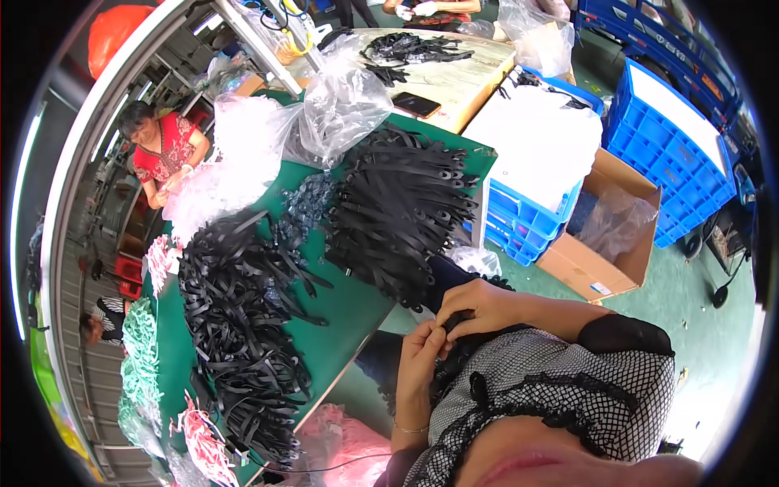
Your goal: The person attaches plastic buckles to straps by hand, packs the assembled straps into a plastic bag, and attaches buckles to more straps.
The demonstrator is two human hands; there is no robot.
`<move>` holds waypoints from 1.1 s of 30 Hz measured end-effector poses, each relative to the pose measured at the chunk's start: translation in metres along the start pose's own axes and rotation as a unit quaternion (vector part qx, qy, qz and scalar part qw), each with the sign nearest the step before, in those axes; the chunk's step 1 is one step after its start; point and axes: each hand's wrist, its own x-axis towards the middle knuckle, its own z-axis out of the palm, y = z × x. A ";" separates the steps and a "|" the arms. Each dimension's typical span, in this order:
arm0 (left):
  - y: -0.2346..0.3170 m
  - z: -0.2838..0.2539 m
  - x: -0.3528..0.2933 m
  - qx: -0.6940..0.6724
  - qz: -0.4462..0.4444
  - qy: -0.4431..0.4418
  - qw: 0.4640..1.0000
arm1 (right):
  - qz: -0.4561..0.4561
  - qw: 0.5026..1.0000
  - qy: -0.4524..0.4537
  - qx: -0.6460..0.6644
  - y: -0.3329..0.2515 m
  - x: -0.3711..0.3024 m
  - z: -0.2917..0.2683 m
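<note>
No txt legible — wht. marks (667, 39) on blue frame (686, 66) blurred.

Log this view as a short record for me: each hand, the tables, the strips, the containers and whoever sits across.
Left hand: pinching a black piece, against the right
Right hand: pinching the same piece
Green table: two black piles, one aligned, one tangled
Other strips: pink, mint, along the left side
Pale table: phone near its edge
Containers: blue crates; open carton holding clear plastic
Co-worker: red patterned top, upper left
</note>
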 end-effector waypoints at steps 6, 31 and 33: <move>-0.005 -0.003 -0.001 -0.101 0.010 -0.034 0.994 | 0.001 0.994 0.025 0.110 0.004 -0.002 0.007; 0.003 -0.001 0.005 -0.335 0.166 0.048 0.926 | -0.060 0.988 0.102 -0.097 0.003 0.002 0.008; 0.009 -0.002 0.006 -0.204 0.176 0.029 0.963 | 0.026 0.982 0.097 -0.158 -0.006 0.000 0.003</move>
